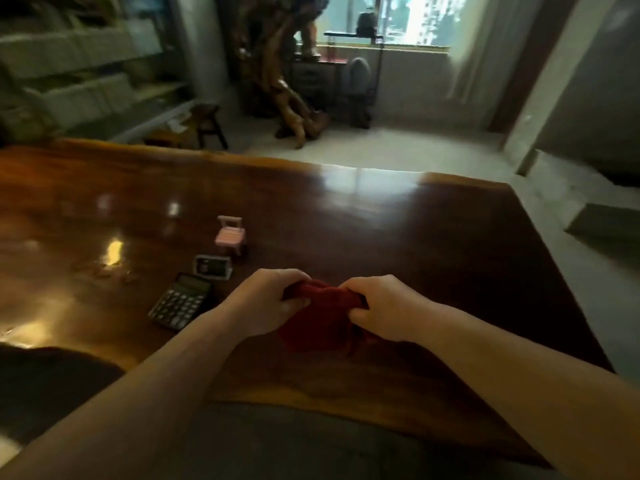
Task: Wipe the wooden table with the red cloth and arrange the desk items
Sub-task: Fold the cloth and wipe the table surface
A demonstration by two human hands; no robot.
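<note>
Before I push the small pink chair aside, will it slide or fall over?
The pink chair looks like a miniature toy, so it is probably very light. It stands upright on thin legs with a tall back, so a push high up would likely tip it. The wooden table is glossy, so a low push at the seat may slide it easily.

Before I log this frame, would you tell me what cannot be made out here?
Head view only:
- red cloth: its edges are hidden by the left hand and right hand.
- calculator: key labels too small and blurred.
- small framed item: its face is unreadable.
- wooden table: cut off at the left edge.
</note>
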